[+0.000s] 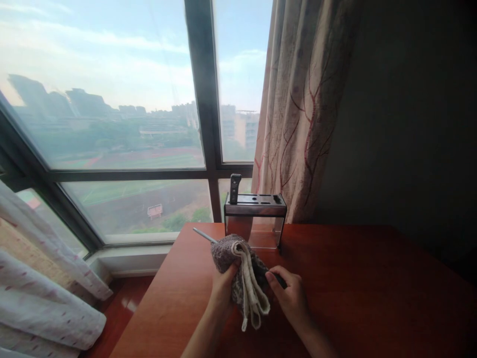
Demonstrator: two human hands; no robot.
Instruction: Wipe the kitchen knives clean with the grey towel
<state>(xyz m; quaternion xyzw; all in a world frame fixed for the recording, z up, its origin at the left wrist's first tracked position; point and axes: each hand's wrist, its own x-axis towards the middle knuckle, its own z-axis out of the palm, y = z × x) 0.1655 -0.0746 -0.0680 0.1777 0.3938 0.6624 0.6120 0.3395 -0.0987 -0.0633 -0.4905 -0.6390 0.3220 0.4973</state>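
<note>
My left hand (225,283) is closed around a folded grey-brown towel (229,248) with cream inner layers that hang down in loops. The towel is wrapped about a sharpening steel, whose thin grey rod (203,235) sticks out at the upper left. On the other side of the towel, my right hand (288,291) grips its black handle (278,278). The towel hides the middle of the steel. Just beyond my hands stands a clear-sided knife block (255,209) with a slotted top. One dark-handled knife (234,188) stands upright in its left end.
Both hands are above a reddish-brown wooden table (357,278). Behind it are large windows in dark frames (167,174), with a patterned curtain (294,114) at the right and a pale curtain (44,298) at the lower left. A dark wall fills the right side.
</note>
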